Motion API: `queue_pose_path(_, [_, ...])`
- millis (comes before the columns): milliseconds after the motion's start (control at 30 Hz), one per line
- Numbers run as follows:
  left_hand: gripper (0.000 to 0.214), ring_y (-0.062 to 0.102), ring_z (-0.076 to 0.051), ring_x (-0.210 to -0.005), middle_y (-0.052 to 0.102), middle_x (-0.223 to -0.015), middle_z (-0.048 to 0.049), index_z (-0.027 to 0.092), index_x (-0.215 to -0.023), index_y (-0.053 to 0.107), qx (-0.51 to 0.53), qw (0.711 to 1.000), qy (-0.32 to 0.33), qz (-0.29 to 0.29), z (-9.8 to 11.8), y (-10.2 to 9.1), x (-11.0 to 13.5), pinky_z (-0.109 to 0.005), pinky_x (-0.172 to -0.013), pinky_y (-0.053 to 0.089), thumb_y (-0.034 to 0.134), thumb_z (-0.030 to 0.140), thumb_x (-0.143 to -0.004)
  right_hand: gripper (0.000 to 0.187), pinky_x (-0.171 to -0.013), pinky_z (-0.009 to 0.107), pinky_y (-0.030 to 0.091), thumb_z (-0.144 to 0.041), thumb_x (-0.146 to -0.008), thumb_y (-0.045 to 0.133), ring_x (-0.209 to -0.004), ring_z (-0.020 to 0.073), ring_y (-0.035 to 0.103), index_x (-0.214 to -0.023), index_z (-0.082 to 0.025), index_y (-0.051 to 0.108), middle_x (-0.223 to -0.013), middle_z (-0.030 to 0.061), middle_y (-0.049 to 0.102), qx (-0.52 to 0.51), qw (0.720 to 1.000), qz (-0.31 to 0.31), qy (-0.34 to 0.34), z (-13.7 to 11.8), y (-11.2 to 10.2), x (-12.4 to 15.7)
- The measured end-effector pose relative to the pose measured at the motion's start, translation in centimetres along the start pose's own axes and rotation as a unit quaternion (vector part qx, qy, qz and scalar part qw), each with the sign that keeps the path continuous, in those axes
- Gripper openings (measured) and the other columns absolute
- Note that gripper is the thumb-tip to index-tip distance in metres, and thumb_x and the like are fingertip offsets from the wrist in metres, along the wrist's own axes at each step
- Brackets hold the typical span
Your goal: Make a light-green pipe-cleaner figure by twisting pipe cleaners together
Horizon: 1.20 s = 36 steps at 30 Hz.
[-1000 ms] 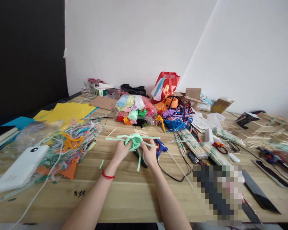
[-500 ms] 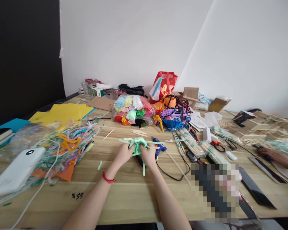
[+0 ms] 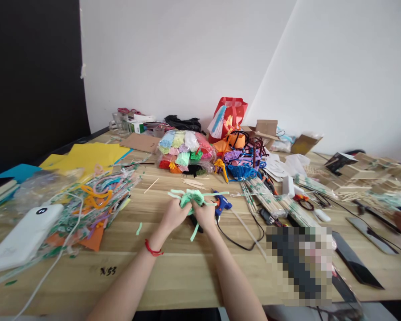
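Between my two hands is a mint-green bundle of pipe cleaners (image 3: 193, 195), worked into a rounded piece with several loose ends sticking out. My left hand (image 3: 175, 215) grips its left side, fingers closed. On the right side my right hand (image 3: 203, 214) pinches it, thumb pressed in close to the other. One loose end hangs down below the hands. Just right of my right hand lies a blue glue gun (image 3: 223, 204) with a black cord. Under the hands a dark object, partly hidden, rests on the table.
A bag of colourful pipe cleaners (image 3: 186, 151) sits behind my hands. To the left lie scraps (image 3: 96, 200) and a white power bank (image 3: 26, 236). Wooden sticks (image 3: 262, 196), blue and purple woven pieces (image 3: 242, 171) and a phone-like dark slab (image 3: 357, 261) are on the right.
The green piece has turned and tilted a little in my hands; its hanging end now slants left. At the far right, another person's hand has drawn back toward the edge.
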<state>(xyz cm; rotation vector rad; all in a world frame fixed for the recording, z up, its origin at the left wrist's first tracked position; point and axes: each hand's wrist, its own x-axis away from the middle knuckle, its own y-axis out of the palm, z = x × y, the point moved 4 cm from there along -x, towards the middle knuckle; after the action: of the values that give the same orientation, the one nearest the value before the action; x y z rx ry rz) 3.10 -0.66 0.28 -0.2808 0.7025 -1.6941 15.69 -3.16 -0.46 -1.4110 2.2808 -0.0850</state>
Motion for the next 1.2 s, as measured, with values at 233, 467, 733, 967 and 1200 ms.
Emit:
queue_pose_path(233, [0.031, 0.058, -0.017, -0.058, 0.065, -0.062, -0.0066, 0.017, -0.060, 0.058, -0.046, 0.998, -0.013, 0.035, -0.5, -0.1, -0.3, -0.023, -0.052, 0.034, 0.047, 0.039, -0.079, 0.012, -0.055, 0.030, 0.043, -0.029, -0.065, 0.051, -0.067, 0.0219, 0.064, -0.059, -0.027, 0.061, -0.059, 0.0032, 0.067, -0.016, 1.000, 0.000, 0.002, 0.2, -0.1, 0.0])
queue_pose_path(467, [0.025, 0.059, -0.017, -0.062, 0.067, -0.067, -0.0068, 0.016, -0.067, 0.062, -0.009, 0.999, -0.037, 0.029, -0.8, 0.0, -0.3, -0.022, -0.054, 0.035, 0.050, 0.035, -0.078, 0.010, -0.051, 0.031, 0.043, -0.029, -0.063, 0.052, -0.062, 0.0226, 0.063, -0.060, -0.026, 0.061, -0.057, 0.0030, 0.065, -0.033, 0.999, -0.003, 0.037, 0.3, 0.0, 0.1])
queue_pose_path(733, [0.032, 0.061, -0.020, -0.059, 0.066, -0.057, -0.0066, 0.014, -0.060, 0.063, 0.046, 0.996, -0.079, 0.003, -1.7, -0.3, -0.7, -0.023, -0.050, 0.037, 0.053, 0.041, -0.073, 0.021, -0.049, 0.027, 0.043, -0.037, -0.067, 0.054, -0.056, 0.0192, 0.060, -0.072, -0.019, 0.065, -0.059, 0.0019, 0.066, -0.040, 0.998, -0.019, 0.051, 0.0, 0.3, 0.2])
queue_pose_path(967, [0.030, 0.063, -0.021, -0.060, 0.067, -0.058, -0.0054, 0.014, -0.062, 0.065, 0.122, 0.984, -0.132, -0.015, -2.3, -0.6, -0.8, -0.024, -0.052, 0.043, 0.055, 0.041, -0.069, 0.042, -0.043, 0.024, 0.041, -0.053, -0.069, 0.056, -0.045, 0.0169, 0.056, -0.068, -0.012, 0.065, -0.049, 0.0012, 0.060, -0.080, 0.992, -0.039, 0.090, 1.1, 0.5, 0.1])
queue_pose_path(1200, [0.033, 0.065, -0.020, -0.073, 0.072, -0.077, -0.0044, 0.017, -0.091, 0.067, 0.158, 0.987, -0.032, -0.029, -0.8, -0.7, -0.5, -0.025, -0.064, 0.047, 0.052, 0.041, -0.074, 0.042, -0.039, 0.023, 0.037, -0.053, -0.072, 0.053, -0.042, 0.0165, 0.054, -0.056, -0.015, 0.058, -0.045, 0.0024, 0.057, -0.030, 0.993, -0.028, 0.108, 2.8, 0.4, -0.4])
